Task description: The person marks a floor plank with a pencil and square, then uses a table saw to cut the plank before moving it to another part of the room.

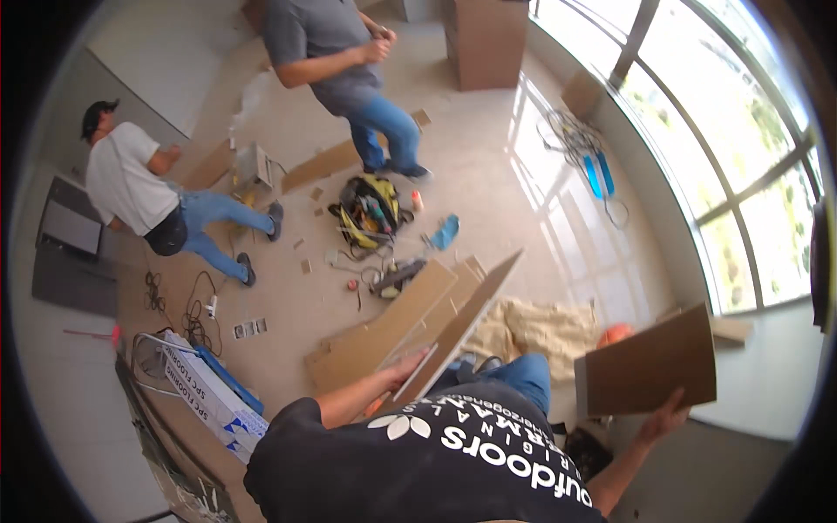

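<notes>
At the middle of the view, my left hand is closed on the edge of a long brown board, which is tilted up and runs away from me. Off to the right, my right hand grips the lower edge of a shorter, wide brown board held up on its side. My fingers are partly hidden behind both boards. Several more brown boards lie on the floor just left of the long one. A crumpled beige sheet is spread between the two held boards.
A yellow-black tool bag and a dark power tool sit ahead. Two people, one in grey and one in white, stand farther off. Coiled cables lie by the windows; a long white carton rests at left.
</notes>
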Available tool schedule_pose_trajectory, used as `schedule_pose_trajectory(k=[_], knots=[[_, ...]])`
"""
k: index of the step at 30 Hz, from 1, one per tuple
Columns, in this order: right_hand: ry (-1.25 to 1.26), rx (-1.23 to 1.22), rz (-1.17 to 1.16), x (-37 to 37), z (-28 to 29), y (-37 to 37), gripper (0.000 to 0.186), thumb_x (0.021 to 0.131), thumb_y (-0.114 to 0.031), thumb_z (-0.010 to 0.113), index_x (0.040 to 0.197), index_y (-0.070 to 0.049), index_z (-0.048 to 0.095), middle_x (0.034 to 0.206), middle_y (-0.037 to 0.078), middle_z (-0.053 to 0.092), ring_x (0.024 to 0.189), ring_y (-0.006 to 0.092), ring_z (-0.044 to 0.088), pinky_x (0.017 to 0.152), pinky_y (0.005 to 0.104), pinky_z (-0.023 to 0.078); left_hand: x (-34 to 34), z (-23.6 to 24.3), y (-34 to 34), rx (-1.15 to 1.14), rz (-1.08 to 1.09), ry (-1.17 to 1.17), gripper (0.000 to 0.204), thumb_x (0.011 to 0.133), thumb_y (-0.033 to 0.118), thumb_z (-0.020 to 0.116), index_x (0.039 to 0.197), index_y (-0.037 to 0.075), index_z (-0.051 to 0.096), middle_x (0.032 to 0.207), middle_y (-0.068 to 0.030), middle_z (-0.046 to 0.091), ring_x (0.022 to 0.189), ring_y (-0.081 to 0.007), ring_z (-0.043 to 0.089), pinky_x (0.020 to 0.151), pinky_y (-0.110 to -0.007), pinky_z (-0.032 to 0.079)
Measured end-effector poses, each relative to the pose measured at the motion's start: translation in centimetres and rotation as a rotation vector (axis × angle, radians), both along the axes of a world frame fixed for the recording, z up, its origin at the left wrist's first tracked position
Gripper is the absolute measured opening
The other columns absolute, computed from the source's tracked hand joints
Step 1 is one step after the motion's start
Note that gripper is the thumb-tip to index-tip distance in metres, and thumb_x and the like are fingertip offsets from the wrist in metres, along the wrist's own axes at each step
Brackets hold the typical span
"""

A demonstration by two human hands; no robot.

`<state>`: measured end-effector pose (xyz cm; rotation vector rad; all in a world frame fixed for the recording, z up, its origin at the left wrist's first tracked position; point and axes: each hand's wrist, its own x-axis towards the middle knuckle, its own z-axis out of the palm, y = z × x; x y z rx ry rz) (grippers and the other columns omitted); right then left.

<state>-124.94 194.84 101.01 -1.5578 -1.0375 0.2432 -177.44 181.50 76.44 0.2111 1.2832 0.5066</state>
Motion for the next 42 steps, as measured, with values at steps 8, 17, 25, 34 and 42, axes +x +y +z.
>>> schedule_pose_trajectory(k=[8, 17, 25, 34, 42], knots=[[-0.307, -0.366, 0.162, 1.9, -8.0, 26.9, 0.039, 0.099, -0.029, 0.056, 0.123, 0.001, 0.06, 0.115, 0.018, 0.067, 0.103, 0.0264, 0.064, 0.088, 0.0371, 0.049, 2.6, -2.4, 23.1, 0.029, -0.048, 0.043, 0.066, 0.1, 0.058, 0.035, 0.132, 0.005, 0.057, 0.115, -0.0125, 0.066, 0.098, -0.0153, 0.063, 0.081, -0.033, 0.052], [-0.524, -0.389, 0.475, -2.0, -5.8, 68.6, 0.03, 0.092, -0.031, 0.062, 0.105, -0.005, 0.067, 0.091, 0.021, 0.068, 0.085, 0.0413, 0.065, 0.071, 0.045, 0.05, 3.6, -1.5, 49.7, -0.112, 0.191, 0.146, 0.069, 0.094, 0.065, 0.042, 0.124, 0.006, 0.061, 0.107, -0.0099, 0.066, 0.092, -0.0193, 0.062, 0.079, -0.038, 0.051], [-0.397, -0.241, 0.378, -4.8, -10.6, 91.2, 0.025, 0.089, -0.025, 0.068, 0.089, -0.001, 0.068, 0.079, 0.017, 0.069, 0.075, 0.0316, 0.069, 0.067, 0.0369, 0.051, 3.5, -3.1, 75.0, -0.141, 0.201, 0.166, 0.066, 0.098, 0.059, 0.04, 0.129, 0.003, 0.056, 0.115, -0.0108, 0.065, 0.1, -0.019, 0.062, 0.088, -0.033, 0.05], [-0.412, -0.537, 0.228, -7.4, -9.4, 112.1, 0.028, 0.09, -0.028, 0.067, 0.099, -0.002, 0.068, 0.088, 0.019, 0.07, 0.083, 0.0335, 0.069, 0.072, 0.038, 0.051, -2.0, -2.2, 101.5, -0.167, 0.177, 0.027, 0.058, 0.098, 0.056, 0.041, 0.116, 0.005, 0.064, 0.101, -0.0073, 0.068, 0.087, -0.0165, 0.063, 0.08, -0.033, 0.051], [-0.487, -0.663, 0.301, -6.8, -15.8, 133.5, 0.028, 0.09, -0.03, 0.064, 0.098, -0.003, 0.068, 0.087, 0.02, 0.069, 0.086, 0.039, 0.066, 0.074, 0.0424, 0.052, -1.9, -3.0, 119.0, -0.165, 0.285, 0.064, 0.058, 0.097, 0.056, 0.045, 0.117, 0.005, 0.064, 0.1, -0.0047, 0.067, 0.086, -0.0135, 0.061, 0.079, -0.029, 0.05]])
